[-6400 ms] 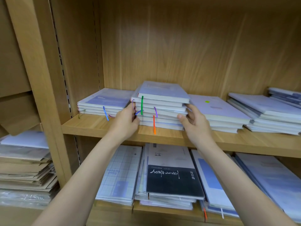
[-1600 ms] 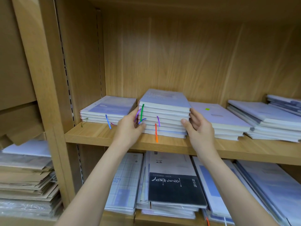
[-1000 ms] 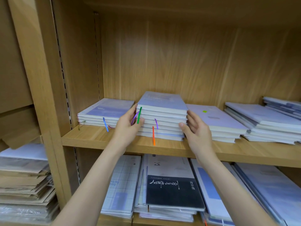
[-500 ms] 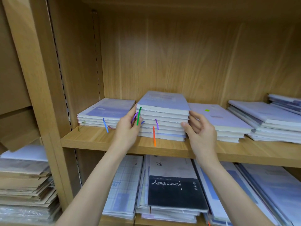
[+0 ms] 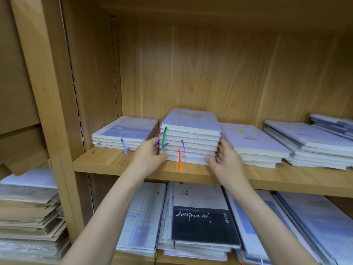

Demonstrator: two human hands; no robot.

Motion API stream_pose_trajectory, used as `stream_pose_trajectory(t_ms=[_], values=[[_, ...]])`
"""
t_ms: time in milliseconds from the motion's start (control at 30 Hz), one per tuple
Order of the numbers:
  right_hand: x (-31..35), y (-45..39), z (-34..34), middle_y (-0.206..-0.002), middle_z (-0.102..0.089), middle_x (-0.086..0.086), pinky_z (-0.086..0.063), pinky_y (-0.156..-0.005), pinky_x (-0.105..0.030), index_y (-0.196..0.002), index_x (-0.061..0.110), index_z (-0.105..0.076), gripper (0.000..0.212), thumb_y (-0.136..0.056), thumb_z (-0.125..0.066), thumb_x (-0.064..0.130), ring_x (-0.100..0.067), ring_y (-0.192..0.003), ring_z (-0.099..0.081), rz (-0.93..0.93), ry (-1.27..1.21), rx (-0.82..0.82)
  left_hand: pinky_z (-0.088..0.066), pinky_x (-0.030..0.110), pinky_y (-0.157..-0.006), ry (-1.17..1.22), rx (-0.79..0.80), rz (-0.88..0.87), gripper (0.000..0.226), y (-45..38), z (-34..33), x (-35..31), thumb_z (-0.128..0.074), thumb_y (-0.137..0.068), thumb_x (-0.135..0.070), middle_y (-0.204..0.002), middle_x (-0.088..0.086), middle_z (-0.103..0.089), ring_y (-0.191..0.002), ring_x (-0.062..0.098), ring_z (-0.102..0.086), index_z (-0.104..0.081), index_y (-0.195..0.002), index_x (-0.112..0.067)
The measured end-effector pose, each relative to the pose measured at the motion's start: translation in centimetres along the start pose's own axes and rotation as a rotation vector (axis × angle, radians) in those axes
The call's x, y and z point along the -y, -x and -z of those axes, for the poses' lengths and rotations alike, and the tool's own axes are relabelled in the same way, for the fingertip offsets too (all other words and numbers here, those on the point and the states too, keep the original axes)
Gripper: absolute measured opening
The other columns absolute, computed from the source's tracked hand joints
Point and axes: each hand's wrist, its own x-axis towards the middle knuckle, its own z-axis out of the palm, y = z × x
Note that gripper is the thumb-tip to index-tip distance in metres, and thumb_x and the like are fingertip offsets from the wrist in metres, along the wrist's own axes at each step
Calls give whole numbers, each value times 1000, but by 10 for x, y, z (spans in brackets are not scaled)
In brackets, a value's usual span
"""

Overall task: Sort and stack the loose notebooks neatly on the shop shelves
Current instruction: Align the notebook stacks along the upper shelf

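Between both grips: notebook stack [image 5: 191,138] | left hand [image 5: 147,159], right hand [image 5: 225,163] clasp sides

Upper shelf [image 5: 118,165], light wood, holds flat stacks of notebooks in a row. Far left: low stack [image 5: 124,133], blue ribbon hanging over its front. Middle: tallest stack [image 5: 191,138], ribbons green, purple, orange; orange one trails onto the shelf edge. Right of it, just beside: stack with a yellow-green dot [image 5: 254,142]. Further right: two more, less even stacks [image 5: 313,142]. Lower shelf [image 5: 133,260] carries more piles; one is topped by a black-and-white cover [image 5: 202,222].
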Motion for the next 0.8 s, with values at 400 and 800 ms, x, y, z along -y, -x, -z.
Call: stream_pose_trajectory(t_ms=[400, 800], values=[[3, -2, 5, -92, -58, 20, -46, -97, -35, -106, 25, -48, 43, -79, -63, -5, -15, -100, -61, -77, -28, 24, -47, 48, -93, -305, 38, -29, 29, -1, 5, -1, -57, -82, -2, -109, 14, -67, -106, 31, -61, -60, -111, -6], [6, 3, 7, -94, -55, 20, -41, -92, -21, -124, 14, -49, 52, -80, -55, -13, -8, -100, -57, -94, 0, 63, -47, 39, -96, -339, -8, -71, 35, 8, 2, -1, -56, -88, -3, -114, 5, -66, -109, 21, -60, -58, -121, -14]])
